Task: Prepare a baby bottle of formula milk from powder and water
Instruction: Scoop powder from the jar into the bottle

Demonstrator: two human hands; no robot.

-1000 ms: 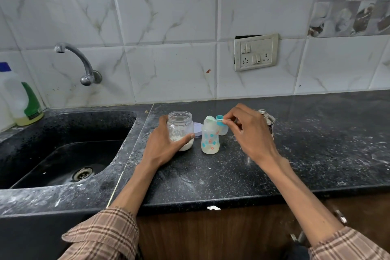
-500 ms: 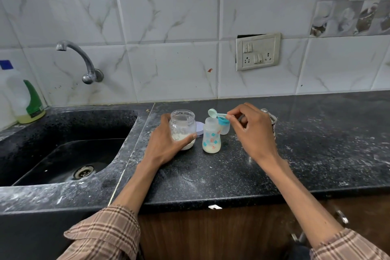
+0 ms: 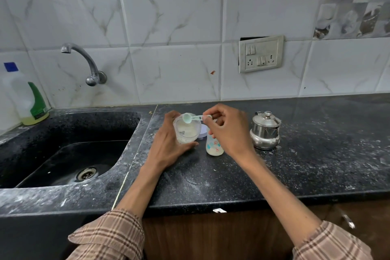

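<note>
since the frame before, the scoop (image 3: 188, 117) had swung left from above the bottle (image 3: 214, 145) to the mouth of the jar (image 3: 186, 131), and the jar had tipped toward the camera so its opening showed.

the left hand (image 3: 168, 143) wrapped the clear, round jar, fingers behind it and thumb across the front low down, gripping it tight. pale powder coated the inside wall and lay in the bottom. the right hand (image 3: 228, 131) pinched the thin handle of the pale green plastic scoop between thumb and fingertips, the other fingers curled in; the small round bowl hung over the jar's rim, facing the camera.

the bottle stood upright on the counter (image 3: 316, 164), just right of the jar and partly behind the right hand. it was translucent plastic with small red and teal prints, and a whitish layer sat in its base. a flat white lid (image 3: 203, 133) lay between jar and bottle, behind them.

a shiny steel pot (image 3: 265, 131) with a knobbed lid stood right of the hand. the counter was black speckled stone dusted with white powder, beside a dark sink (image 3: 63, 154).
</note>
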